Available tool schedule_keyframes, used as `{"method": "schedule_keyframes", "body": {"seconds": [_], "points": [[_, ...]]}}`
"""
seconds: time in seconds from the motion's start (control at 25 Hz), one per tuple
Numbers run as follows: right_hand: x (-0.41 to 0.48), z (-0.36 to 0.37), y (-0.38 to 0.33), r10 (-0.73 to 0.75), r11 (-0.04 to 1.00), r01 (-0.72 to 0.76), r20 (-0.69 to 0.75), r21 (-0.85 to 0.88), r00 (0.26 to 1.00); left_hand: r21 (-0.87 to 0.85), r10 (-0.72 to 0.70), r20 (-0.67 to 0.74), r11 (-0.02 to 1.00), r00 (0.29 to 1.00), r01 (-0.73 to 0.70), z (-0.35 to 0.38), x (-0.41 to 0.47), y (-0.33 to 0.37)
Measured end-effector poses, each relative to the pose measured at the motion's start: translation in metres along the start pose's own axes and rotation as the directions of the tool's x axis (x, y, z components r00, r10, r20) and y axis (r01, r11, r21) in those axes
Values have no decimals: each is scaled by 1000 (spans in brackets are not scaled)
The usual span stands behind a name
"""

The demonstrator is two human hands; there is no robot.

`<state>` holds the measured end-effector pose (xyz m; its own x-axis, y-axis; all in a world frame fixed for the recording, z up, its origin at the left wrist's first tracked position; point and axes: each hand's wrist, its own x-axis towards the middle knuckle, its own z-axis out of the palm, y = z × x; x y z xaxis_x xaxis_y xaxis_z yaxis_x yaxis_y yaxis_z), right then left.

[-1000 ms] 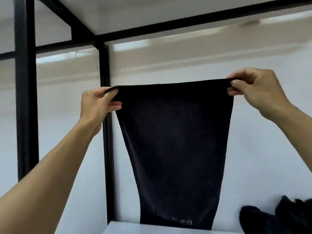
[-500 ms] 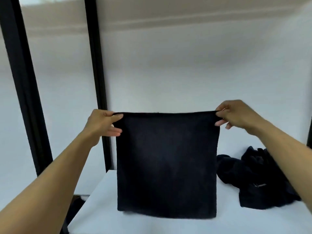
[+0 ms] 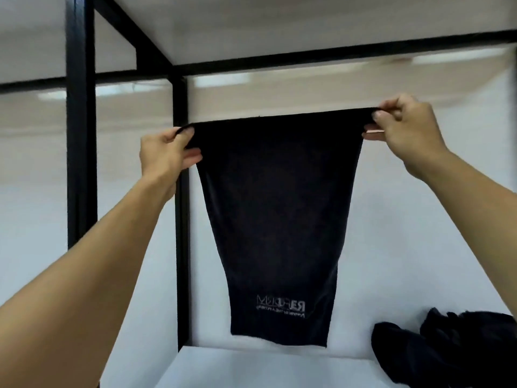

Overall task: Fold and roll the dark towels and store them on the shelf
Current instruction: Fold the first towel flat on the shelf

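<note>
**Fingers (image 3: 192, 159) pinching both top corners of a hanging dark towel**

Black frame post (image 3: 181, 233) is standing just behind the left edge of the dark towel (image 3: 279, 214), and the left wrist is crossing in front of it. Upper shelf board (image 3: 279, 23) is sitting overhead. White shelf surface (image 3: 251, 368) is lying below. A heap of other dark towels (image 3: 447, 351) is lying on that surface at the right, apart from the hanging one.

Left hand (image 3: 167, 152) is gripping the top left corner, thumb on top and fingers curled underneath. Right hand (image 3: 405, 127) is pinching the top right corner between thumb and fingertips. The top edge is running taut between them, the right side higher. The towel is hanging flat in the air, narrowing downward. Its bottom hem is hanging just above the shelf surface, and a mirrored pale logo (image 3: 281, 307) is showing near the bottom.

Both arms are reaching up and forward, nearly straight, hands well apart.
</note>
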<state>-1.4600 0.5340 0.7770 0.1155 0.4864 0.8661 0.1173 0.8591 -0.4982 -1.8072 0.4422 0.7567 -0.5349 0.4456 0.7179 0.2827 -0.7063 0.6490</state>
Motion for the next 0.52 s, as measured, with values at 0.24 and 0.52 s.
{"method": "schedule_keyframes", "body": {"seconds": [0.24, 0.52], "points": [[-61, -35, -32, -63, 979, 62, 1, -196, 998, 153, 129, 73, 978, 989, -139, -35, -61, 14], [-148, -35, 21, 254, 954, -209, 207, -217, 945, 216, -192, 202, 965, 960, 147, -56, -129, -60]]}}
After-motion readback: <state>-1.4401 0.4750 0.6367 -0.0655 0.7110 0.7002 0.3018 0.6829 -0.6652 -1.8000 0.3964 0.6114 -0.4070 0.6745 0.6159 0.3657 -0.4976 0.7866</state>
